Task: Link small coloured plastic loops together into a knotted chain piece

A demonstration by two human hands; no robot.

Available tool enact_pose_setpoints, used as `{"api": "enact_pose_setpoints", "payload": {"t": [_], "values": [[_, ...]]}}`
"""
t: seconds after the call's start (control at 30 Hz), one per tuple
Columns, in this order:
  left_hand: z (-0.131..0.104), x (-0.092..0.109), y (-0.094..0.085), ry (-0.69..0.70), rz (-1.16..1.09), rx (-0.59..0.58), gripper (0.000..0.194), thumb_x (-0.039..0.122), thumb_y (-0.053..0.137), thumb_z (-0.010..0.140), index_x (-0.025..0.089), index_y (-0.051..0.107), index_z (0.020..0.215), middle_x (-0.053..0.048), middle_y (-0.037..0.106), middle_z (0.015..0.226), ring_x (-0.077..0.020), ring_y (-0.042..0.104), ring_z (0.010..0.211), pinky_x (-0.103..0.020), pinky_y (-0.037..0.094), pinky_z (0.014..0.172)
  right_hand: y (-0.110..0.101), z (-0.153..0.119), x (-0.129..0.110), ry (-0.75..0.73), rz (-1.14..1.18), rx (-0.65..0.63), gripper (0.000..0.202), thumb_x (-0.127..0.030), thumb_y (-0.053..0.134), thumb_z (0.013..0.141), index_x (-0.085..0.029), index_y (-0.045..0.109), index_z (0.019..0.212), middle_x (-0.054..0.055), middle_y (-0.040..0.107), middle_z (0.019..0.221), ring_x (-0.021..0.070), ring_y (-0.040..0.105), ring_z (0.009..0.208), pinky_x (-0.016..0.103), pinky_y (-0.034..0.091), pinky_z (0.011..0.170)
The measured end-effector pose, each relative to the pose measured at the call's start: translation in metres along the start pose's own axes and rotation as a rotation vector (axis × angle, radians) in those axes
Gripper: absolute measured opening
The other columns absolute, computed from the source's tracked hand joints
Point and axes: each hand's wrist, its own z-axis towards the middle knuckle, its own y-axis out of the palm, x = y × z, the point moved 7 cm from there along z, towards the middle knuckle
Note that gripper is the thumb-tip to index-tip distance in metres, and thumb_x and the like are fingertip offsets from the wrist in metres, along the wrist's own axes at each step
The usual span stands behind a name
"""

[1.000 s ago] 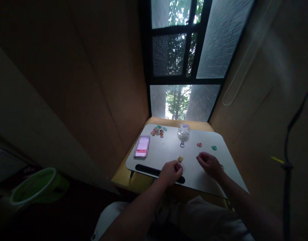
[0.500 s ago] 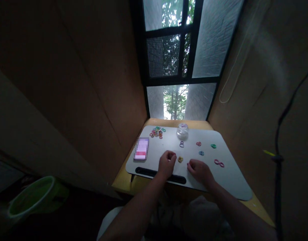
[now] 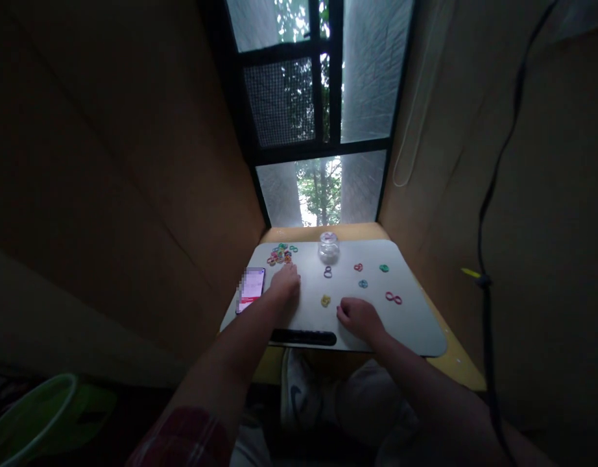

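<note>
At the near edge of a pile of small coloured bands (image 3: 279, 254), which look like hair ties, my left hand (image 3: 285, 283) reaches out with its fingers extended and partly hidden. My right hand (image 3: 361, 316) rests closed on the white lap table (image 3: 410, 331); what its curled fingers hold, if anything, is too small to make out. Just left of it lies a yellow bunch of bands (image 3: 325, 301). Farther off are a purple pair (image 3: 327, 272), a red bunch (image 3: 358, 267), a blue one (image 3: 362, 284), a green one (image 3: 384, 268) and a pink figure-eight (image 3: 393, 298).
A clear jar (image 3: 329, 248) stands at the table's back edge. A phone (image 3: 251, 290) lies on the left side, and a black slot (image 3: 303, 337) runs along the front. The window (image 3: 323, 188) is behind. On the floor at left sits a green basket (image 3: 60, 415).
My left hand has moved left and away from me, from beside the yellow bunch to the pile. My right hand stays closed near the yellow bunch. The camera view has shifted.
</note>
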Motion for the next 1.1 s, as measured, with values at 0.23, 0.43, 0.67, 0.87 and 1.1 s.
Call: {"api": "enact_pose_setpoints", "payload": {"t": [0.23, 0.43, 0.67, 0.87, 1.1], "values": [[-0.01, -0.003, -0.003, -0.001, 0.053, -0.038, 0.038, 0.029, 0.047, 0.091, 0.012, 0.056, 0.123, -0.018, 0.051, 0.138, -0.0287, 0.045, 0.128, -0.038, 0.034, 0.108, -0.001, -0.002, -0.001, 0.008, -0.017, 0.0, 0.023, -0.028, 0.054, 0.087, -0.021, 0.06, 0.066, 0.002, 0.064, 0.068, 0.0136, 0.051, 0.061, 0.028, 0.023, 0.058], [0.0, -0.004, -0.01, -0.057, 0.08, -0.056, 0.049, 0.034, 0.051, 0.09, 0.01, 0.049, 0.133, -0.019, 0.038, 0.15, -0.0307, 0.037, 0.135, -0.04, 0.034, 0.11, 0.0, -0.001, -0.003, -0.018, -0.04, 0.01, 0.023, -0.027, 0.053, 0.087, -0.02, 0.059, 0.066, 0.002, 0.064, 0.068, 0.013, 0.051, 0.061, 0.027, 0.022, 0.059], [-0.007, -0.006, -0.007, -0.082, 0.063, -0.086, 0.033, 0.027, 0.045, 0.093, 0.012, 0.059, 0.119, -0.018, 0.056, 0.13, -0.026, 0.054, 0.119, -0.034, 0.042, 0.099, 0.0, -0.002, -0.003, -0.017, -0.085, 0.006, 0.023, -0.026, 0.052, 0.088, -0.019, 0.058, 0.067, 0.001, 0.063, 0.067, 0.0121, 0.05, 0.06, 0.027, 0.022, 0.059], [-0.027, -0.008, -0.015, -0.071, 0.044, -0.102, 0.024, 0.014, 0.045, 0.089, 0.013, 0.069, 0.095, -0.016, 0.066, 0.101, -0.0259, 0.064, 0.094, -0.035, 0.047, 0.083, 0.004, 0.0, -0.001, -0.025, -0.093, 0.013, 0.022, -0.027, 0.051, 0.088, -0.019, 0.057, 0.067, 0.001, 0.062, 0.068, 0.0126, 0.051, 0.062, 0.027, 0.022, 0.059], [-0.063, -0.004, -0.02, -0.047, -0.068, -0.06, 0.021, 0.019, 0.05, 0.089, 0.018, 0.066, 0.104, -0.012, 0.064, 0.108, -0.0219, 0.062, 0.096, -0.03, 0.045, 0.084, 0.002, -0.001, 0.0, 0.01, -0.093, 0.029, 0.024, -0.028, 0.051, 0.087, -0.02, 0.056, 0.065, 0.001, 0.061, 0.066, 0.0126, 0.048, 0.059, 0.027, 0.021, 0.058]]}}
